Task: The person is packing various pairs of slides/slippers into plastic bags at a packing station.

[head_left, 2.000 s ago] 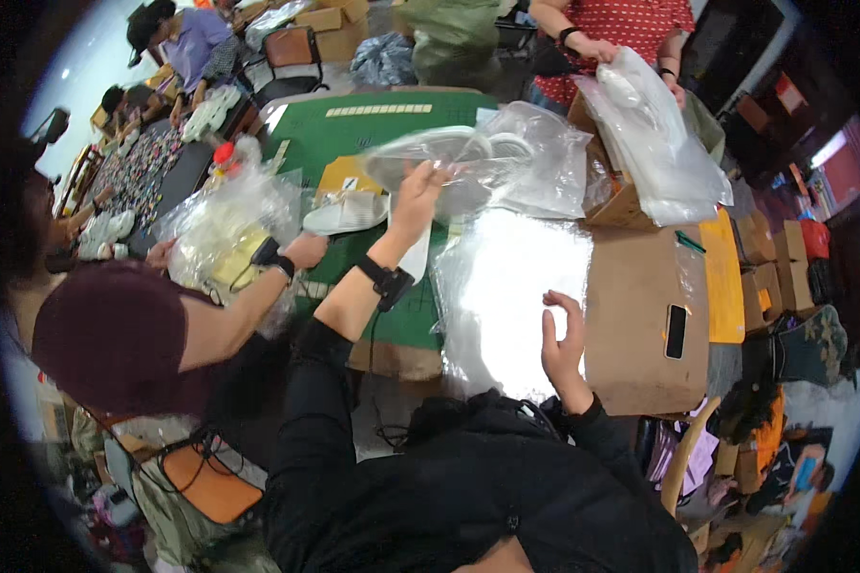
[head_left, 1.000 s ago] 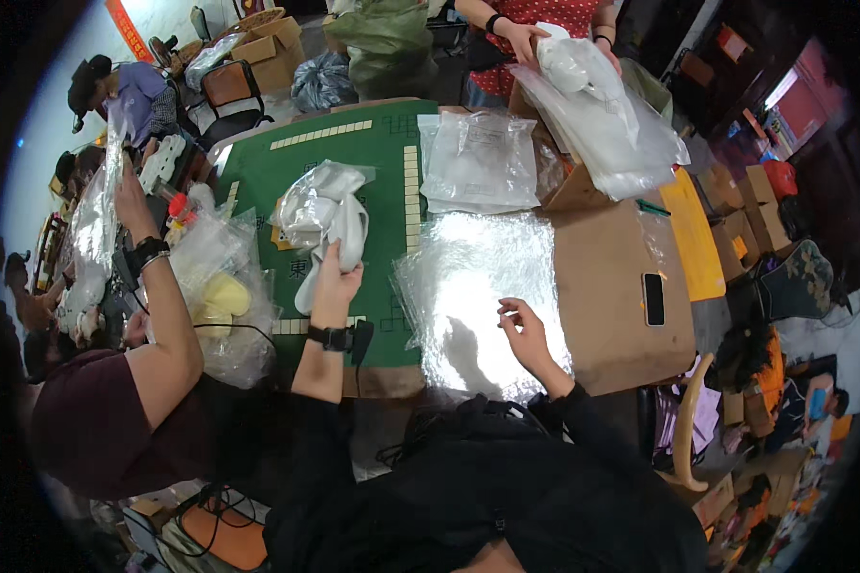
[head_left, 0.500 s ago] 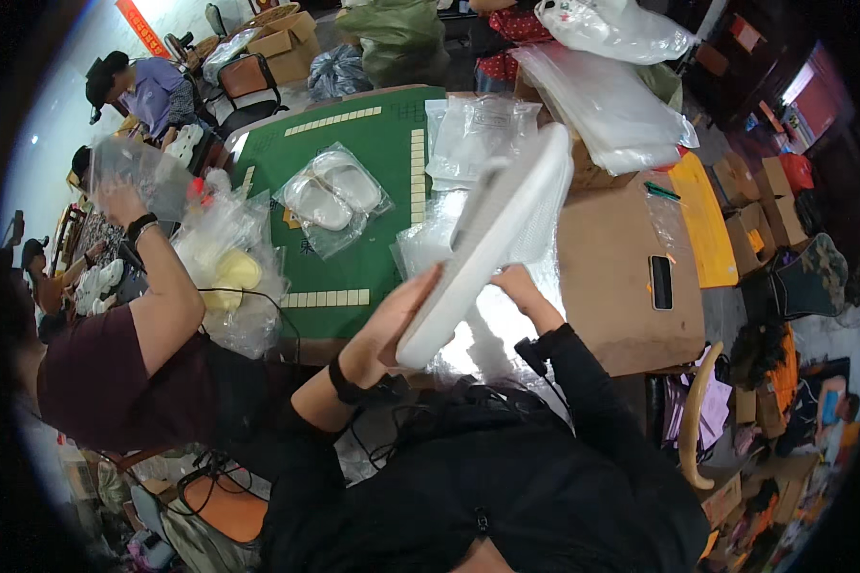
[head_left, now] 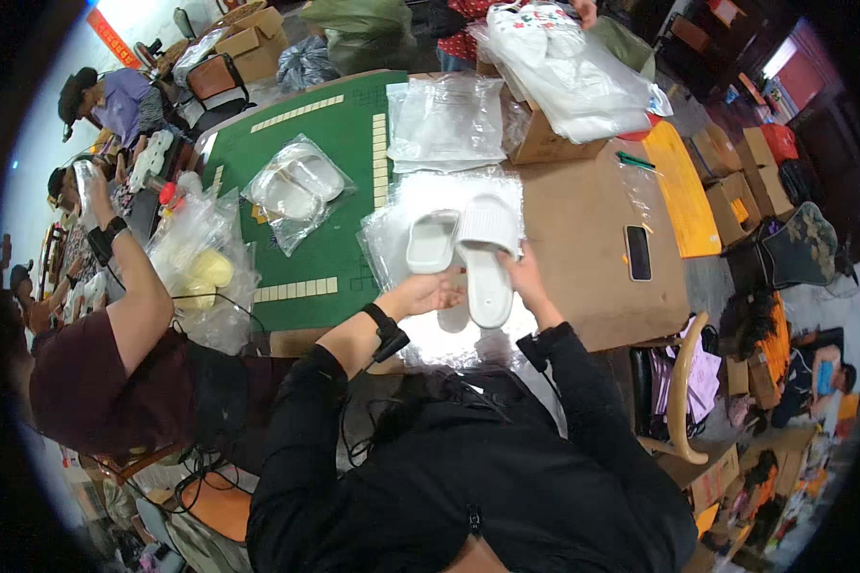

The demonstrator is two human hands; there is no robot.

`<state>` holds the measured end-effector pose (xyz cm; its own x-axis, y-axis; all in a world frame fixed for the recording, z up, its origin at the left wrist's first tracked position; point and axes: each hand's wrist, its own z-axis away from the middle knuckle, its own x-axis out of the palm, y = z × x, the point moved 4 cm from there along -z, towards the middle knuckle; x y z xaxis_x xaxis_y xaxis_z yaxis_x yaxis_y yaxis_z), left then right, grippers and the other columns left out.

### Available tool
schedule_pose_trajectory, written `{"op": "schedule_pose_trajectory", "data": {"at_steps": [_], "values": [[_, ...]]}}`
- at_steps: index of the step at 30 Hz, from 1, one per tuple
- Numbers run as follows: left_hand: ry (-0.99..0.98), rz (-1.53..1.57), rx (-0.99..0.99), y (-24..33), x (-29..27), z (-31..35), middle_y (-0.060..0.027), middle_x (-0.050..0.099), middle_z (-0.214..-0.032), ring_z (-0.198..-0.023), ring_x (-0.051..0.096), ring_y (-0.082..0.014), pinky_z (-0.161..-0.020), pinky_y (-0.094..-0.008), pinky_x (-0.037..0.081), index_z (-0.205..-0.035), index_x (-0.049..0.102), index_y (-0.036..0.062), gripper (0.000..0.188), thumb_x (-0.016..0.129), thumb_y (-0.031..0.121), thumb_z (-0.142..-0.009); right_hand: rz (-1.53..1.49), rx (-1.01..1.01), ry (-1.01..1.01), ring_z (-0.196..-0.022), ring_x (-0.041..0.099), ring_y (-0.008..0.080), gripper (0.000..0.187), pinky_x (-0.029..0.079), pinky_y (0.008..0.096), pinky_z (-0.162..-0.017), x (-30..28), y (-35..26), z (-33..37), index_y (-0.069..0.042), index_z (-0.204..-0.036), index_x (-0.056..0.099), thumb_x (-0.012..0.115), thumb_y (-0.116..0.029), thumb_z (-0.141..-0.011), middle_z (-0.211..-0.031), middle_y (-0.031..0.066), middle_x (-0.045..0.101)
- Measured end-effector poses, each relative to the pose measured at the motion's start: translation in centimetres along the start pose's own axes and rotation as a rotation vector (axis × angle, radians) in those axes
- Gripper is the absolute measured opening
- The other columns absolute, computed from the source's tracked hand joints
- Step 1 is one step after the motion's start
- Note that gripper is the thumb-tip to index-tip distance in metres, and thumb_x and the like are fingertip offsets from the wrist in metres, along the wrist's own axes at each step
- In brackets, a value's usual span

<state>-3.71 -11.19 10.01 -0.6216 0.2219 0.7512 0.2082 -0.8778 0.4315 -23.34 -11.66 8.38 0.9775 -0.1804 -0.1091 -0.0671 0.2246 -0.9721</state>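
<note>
Two white slide sandals are in front of me over a shiny silvery sheet [head_left: 440,344]. The larger-looking right slide sandal [head_left: 489,286] points away from me, and my right hand [head_left: 526,275] grips its outer edge near the middle. The left slide sandal [head_left: 431,244] is beside it, a little farther off. My left hand [head_left: 430,291] is just below that sandal's heel, fingers stretched toward the right one; it seems to hold nothing. Clear plastic bags [head_left: 446,119] lie flat beyond the sandals.
A bagged pair of white slides [head_left: 299,183] lies on a green mat [head_left: 248,158] with pale tiles. At right are a phone [head_left: 637,253] and a yellow sheet [head_left: 683,191]. A co-worker's arm [head_left: 139,267] is at left, near bagged yellow slippers [head_left: 204,277]. Plastic bags top a carton [head_left: 549,138].
A white slide sandal, earlier raised on edge in front of me, is now lowered with its footbed up beside the other. My left hand has come off it; my right hand now grips it.
</note>
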Motion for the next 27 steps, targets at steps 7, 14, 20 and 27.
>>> {"op": "schedule_pose_trajectory", "data": {"at_steps": [7,14,20,27], "values": [[0.171,-1.948,0.129,-8.6,-5.8,-2.3,-0.0261,0.048,-0.113,-0.096,0.052,-0.0403,-0.082,-0.0443,0.043,-0.116,0.050,0.0095,0.036,0.050,0.020,-0.082,0.380,-0.040,0.181,-0.101,0.055,0.0266,0.054,0.043,0.0346,-0.083,-2.1,5.3,-1.5,-0.001,-0.123,0.041,0.063,-0.022,-0.078,-0.115,0.0194,0.053],[0.446,-1.837,0.342,-11.5,-4.9,1.3,-0.0245,0.043,-0.123,-0.109,0.047,-0.0377,-0.091,-0.0391,0.041,-0.128,0.043,0.0162,0.050,0.053,0.031,-0.081,0.708,-0.201,-0.082,-0.114,0.036,0.0395,0.062,0.028,0.0492,-0.094,3.6,7.4,2.1,-0.012,-0.125,0.044,0.065,-0.030,-0.069,-0.124,0.0252,0.038],[0.380,-2.288,0.546,-14.0,-6.3,1.3,-0.0200,0.039,-0.129,-0.114,0.043,-0.0311,-0.091,-0.0407,0.039,-0.119,0.051,0.0145,0.040,0.047,0.021,-0.080,0.995,-0.189,-0.164,-0.113,0.038,0.0425,0.060,0.031,0.0477,-0.094,9.5,4.7,-2.9,-0.012,-0.125,0.045,0.058,-0.040,-0.073,-0.121,0.0283,0.041],[0.546,-2.026,0.488,-9.6,-3.8,1.7,-0.0126,0.048,-0.123,-0.104,0.048,-0.0253,-0.088,-0.0409,0.035,-0.116,0.049,0.0004,0.051,0.060,0.026,-0.072,0.250,-0.158,-0.212,-0.089,0.051,0.0177,0.033,0.040,0.0264,-0.080,2.6,1.1,-4.1,0.001,-0.104,0.054,0.062,-0.016,-0.077,-0.095,0.0110,0.055]]}}
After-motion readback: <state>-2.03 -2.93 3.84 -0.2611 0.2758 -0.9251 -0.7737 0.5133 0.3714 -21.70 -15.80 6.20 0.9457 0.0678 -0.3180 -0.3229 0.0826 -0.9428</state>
